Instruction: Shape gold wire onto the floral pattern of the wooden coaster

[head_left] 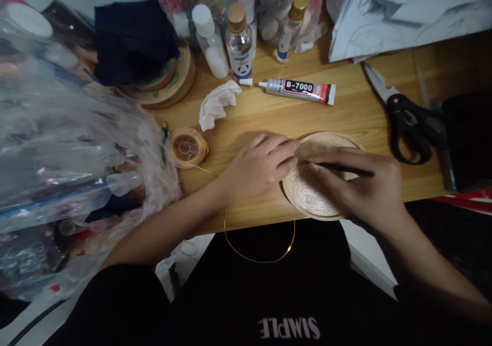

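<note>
A round wooden disc (312, 198) with a line drawing on its pale face lies near the table's front edge. My right hand (369, 182) grips dark slim tweezers (355, 170), their tip close to the disc's left part. My left hand (261, 166) rests beside the disc, fingers stretched out and slightly apart, fingertips at its left rim near the tweezer tip. Thin gold wire (265, 262) loops down past the table edge and up to the disc. Its spool (188, 147) lies left of my left hand. What exactly the tip touches is too small to tell.
A B-7000 glue tube (302, 90), its white cap (246, 82) and a crumpled tissue (219, 104) lie beyond my hands. Small bottles (239, 43) stand behind. Black-handled scissors (409, 115) lie right. Plastic bags (96, 146) crowd the left; paper sheets (415, 18) lie back right.
</note>
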A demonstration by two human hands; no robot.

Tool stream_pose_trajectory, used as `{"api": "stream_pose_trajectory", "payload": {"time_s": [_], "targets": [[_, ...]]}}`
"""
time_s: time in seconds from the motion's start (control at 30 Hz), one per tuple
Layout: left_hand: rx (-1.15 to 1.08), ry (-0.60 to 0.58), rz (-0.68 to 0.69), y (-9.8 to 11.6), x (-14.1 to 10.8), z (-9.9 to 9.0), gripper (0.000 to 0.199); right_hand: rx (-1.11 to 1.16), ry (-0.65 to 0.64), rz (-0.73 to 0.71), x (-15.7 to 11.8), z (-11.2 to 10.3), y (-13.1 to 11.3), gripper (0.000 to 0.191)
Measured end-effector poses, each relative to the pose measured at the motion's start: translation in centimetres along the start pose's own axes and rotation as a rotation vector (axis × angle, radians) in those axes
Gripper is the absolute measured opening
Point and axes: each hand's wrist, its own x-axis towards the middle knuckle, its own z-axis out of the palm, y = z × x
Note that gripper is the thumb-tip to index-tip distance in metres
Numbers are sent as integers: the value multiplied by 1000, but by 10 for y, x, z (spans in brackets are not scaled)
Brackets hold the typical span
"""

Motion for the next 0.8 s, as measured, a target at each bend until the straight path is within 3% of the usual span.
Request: {"api": "stream_pose_trajectory", "payload": {"time_s": [0.23, 0.8], "targets": [[-18, 2, -14, 0, 1, 0, 22, 4, 102, 147, -8, 12, -6, 10], [-21, -6, -37, 2, 1, -2, 23, -14, 302, 211, -20, 33, -16, 7]]}}
